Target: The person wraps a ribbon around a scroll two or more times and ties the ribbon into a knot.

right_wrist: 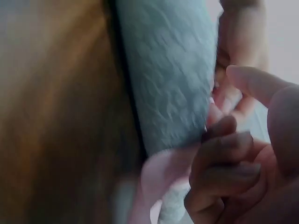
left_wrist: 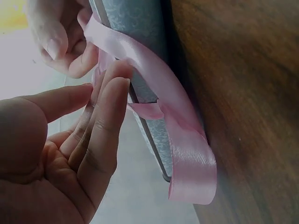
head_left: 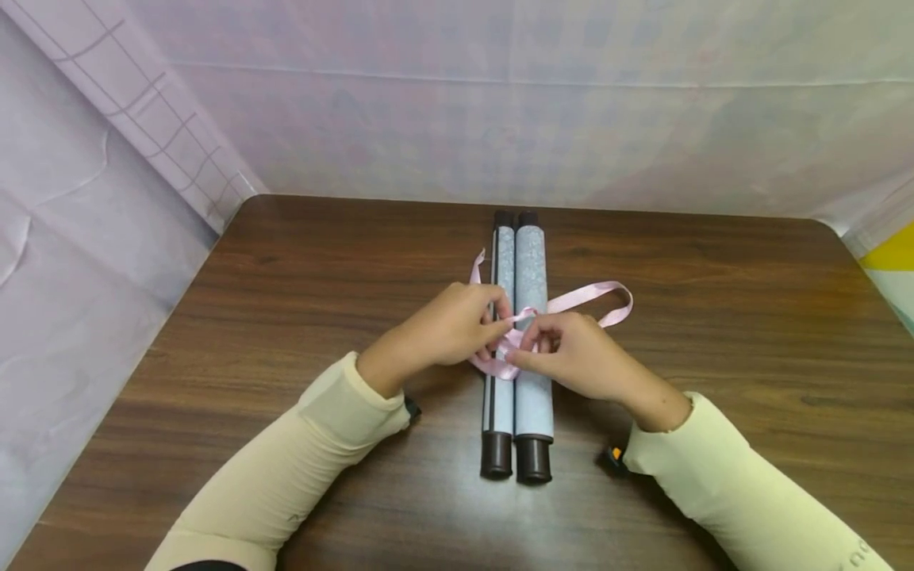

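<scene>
A rolled scroll [head_left: 533, 400] with pale blue patterned backing and dark brown end knobs lies lengthwise on the table, its two rolls side by side. Around its middle passes a pink satin ribbon [head_left: 581, 296], with a loop out to the right and a tail on the left. My left hand [head_left: 450, 325] pinches the ribbon between thumb and fingertips over the left roll. Close beside it, my right hand [head_left: 585, 358] has its fingers curled at the ribbon over the right roll. In the left wrist view, a wide ribbon loop [left_wrist: 191, 163] hangs past the scroll's edge.
The brown wood-grain table [head_left: 286, 262] has its back edge against a pale wall covering [head_left: 500, 119]. Cream sleeves [head_left: 350, 420] cover both forearms. A small dark object with an orange spot [head_left: 616, 455] shows by the right cuff.
</scene>
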Action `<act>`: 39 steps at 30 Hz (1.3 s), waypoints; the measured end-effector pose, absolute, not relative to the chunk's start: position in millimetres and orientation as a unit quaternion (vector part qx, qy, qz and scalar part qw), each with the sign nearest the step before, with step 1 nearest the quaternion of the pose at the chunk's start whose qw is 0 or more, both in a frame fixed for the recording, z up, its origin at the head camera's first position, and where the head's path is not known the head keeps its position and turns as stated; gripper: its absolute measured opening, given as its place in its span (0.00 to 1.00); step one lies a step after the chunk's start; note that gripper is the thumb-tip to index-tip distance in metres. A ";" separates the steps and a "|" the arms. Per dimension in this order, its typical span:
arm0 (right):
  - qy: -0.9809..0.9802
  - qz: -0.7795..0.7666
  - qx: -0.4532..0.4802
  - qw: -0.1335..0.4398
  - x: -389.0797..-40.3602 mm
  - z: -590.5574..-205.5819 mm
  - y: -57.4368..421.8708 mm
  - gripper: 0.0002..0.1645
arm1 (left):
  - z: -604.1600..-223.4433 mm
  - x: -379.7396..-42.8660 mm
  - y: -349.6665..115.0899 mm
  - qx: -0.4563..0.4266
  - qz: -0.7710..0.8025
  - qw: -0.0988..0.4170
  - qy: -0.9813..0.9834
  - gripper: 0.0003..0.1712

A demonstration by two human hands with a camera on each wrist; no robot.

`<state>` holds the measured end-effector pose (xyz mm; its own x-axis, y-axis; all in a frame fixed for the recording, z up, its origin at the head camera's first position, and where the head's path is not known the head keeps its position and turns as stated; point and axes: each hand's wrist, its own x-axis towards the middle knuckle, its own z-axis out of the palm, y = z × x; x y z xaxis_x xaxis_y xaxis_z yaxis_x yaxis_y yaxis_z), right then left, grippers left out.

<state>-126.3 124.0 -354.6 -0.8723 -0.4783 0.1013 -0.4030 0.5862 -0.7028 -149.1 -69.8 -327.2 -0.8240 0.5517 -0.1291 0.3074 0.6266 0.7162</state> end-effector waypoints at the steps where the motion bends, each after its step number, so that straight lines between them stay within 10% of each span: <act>1: 0.894 -0.368 -0.254 0.038 -124.8 -355.2 122.0 0.12 | -327.4 -149.2 -69.8 0.242 0.358 0.172 0.885 0.03; 39: 0.896 -0.327 -0.299 0.004 -119.4 -345.3 124.3 0.08 | -323.9 -150.1 -71.0 0.263 0.290 0.108 0.914 0.04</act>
